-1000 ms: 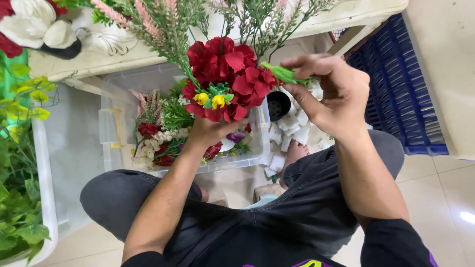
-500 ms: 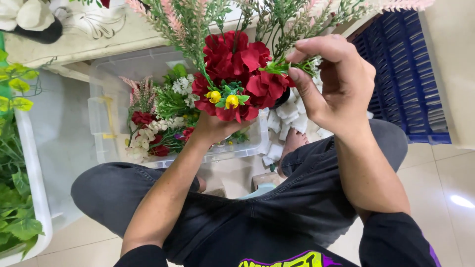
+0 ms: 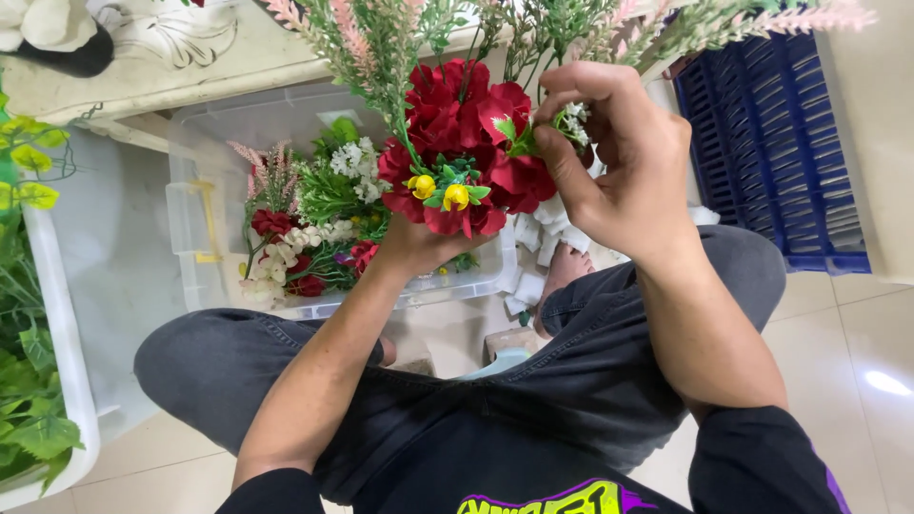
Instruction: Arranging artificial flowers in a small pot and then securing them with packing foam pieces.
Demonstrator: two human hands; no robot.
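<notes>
A bouquet of red artificial flowers (image 3: pixel 455 133) with small yellow buds and tall pink-green sprigs is held up in front of me. My left hand (image 3: pixel 411 249) grips its stems from below, mostly hidden behind the blooms. My right hand (image 3: pixel 619 162) is at the bouquet's right side, fingers pinched on a small white-flowered green sprig (image 3: pixel 569 122) pressed against the red blooms.
A clear plastic bin (image 3: pixel 205 205) holding more artificial flowers sits on the floor beyond my knees. A white planter (image 3: pixel 59 362) with green leaves stands at left, a blue crate (image 3: pixel 771 152) at right, a pale table edge (image 3: pixel 190 67) above. White foam blocks (image 3: pixel 533 257) lie by my foot.
The bouquet has risen nearer to the camera. My right hand has moved in from the right and closed against the red blooms with the sprig.
</notes>
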